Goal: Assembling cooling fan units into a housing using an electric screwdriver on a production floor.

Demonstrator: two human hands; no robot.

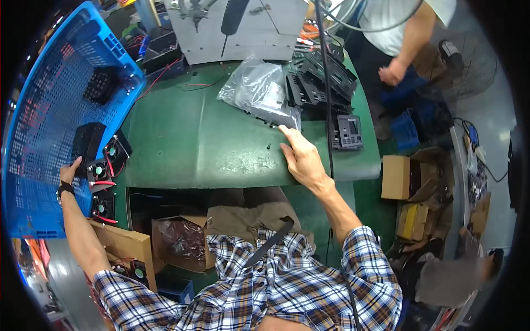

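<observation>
Blue basket (47, 132) holds black parts (88, 140); left grip (67, 174) there, closure unclear; right grip (303, 160) parted.

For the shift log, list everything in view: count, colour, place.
Table: 1, green, centre
Basket: 1, blue, left
Blocky parts: at least 2, black, in basket
Fan units: at least 3, black, beside basket
Plastic bag: 1, clear, table's far middle
Panels: several, black, table's far right
Small pieces: several, dark, near bag
Pointed tool: 1, dark, top centre
Sheet: 1, pale grey, behind tool
Cable: at least 1, dark, crossing panels
Cardboard boxes: several, brown, under table and right
Bins: at least 1, blue, floor right
Other people: at least 1, white top, upper right
Shirt: 1, plaid, bottom
Left hand: 1, bare, at basket
Right hand: 1, bare, near bag
</observation>
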